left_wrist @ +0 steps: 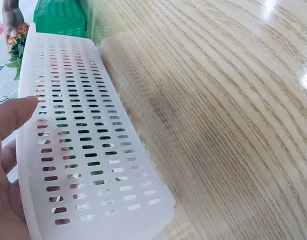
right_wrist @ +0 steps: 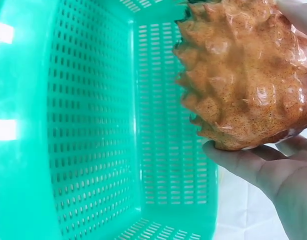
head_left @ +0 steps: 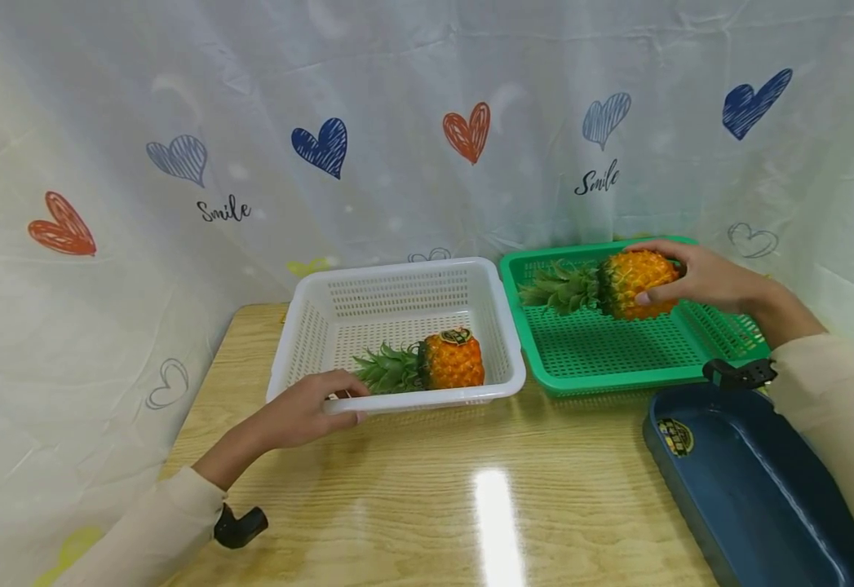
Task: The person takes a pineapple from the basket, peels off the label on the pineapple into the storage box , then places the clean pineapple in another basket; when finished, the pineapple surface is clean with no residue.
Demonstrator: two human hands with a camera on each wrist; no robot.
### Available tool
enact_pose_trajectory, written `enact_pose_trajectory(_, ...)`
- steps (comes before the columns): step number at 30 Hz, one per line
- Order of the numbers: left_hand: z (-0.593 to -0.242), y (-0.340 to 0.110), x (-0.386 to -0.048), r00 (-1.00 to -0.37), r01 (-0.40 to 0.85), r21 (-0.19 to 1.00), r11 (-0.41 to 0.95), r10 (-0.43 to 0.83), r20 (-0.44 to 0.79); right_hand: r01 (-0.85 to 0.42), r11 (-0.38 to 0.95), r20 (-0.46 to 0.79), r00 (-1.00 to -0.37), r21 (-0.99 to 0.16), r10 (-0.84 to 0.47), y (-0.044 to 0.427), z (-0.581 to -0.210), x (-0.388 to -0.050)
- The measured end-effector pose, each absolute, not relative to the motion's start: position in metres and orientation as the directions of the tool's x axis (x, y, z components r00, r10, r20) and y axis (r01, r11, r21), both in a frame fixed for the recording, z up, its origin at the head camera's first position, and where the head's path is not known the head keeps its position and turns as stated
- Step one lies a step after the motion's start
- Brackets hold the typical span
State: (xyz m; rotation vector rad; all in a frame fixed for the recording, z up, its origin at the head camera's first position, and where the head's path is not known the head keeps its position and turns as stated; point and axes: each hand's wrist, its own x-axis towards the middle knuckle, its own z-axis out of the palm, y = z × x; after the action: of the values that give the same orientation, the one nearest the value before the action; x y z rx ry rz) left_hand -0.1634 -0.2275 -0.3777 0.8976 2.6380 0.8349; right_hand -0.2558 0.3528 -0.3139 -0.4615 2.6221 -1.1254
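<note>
While the left hand (head_left: 307,414) pinches the white basket (head_left: 427,399), the wide-spread right hand (head_left: 716,280) grips a pineapple (head_left: 628,280).

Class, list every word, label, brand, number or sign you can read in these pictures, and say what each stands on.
"Smile": on the white sheet, toward its left.
"Smile": same sheet, farther right.
Black-and-gold label on the pineapple inside the white basket: too small to read.
Round label on the blue tray: too small to read.

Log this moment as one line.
left hand: gripping white basket; right hand: holding pineapple over green basket; inside white basket: another pineapple
</note>
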Motion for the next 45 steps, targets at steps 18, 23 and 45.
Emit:
enact_pose_trajectory(18,-0.377,-0.227,-0.163,-0.783,0.489,0.584,0.648,0.621,-0.033,-0.159,0.666,-0.157,-0.908,-0.728,-0.388,0.361,-0.329,-0.276)
enact_pose_trajectory(23,-0.377,-0.226,-0.163,-0.785,0.489,0.581,0.650,0.619,-0.032,-0.154,0.665,-0.165,-0.906,-0.731,-0.391,0.361,-0.335,-0.280)
enact_pose_trajectory(45,-0.378,-0.226,-0.162,-0.789,0.491,0.573,0.656,0.614,-0.028,-0.140,0.725,-0.181,-0.921,-0.674,-0.346,0.367,-0.351,-0.295)
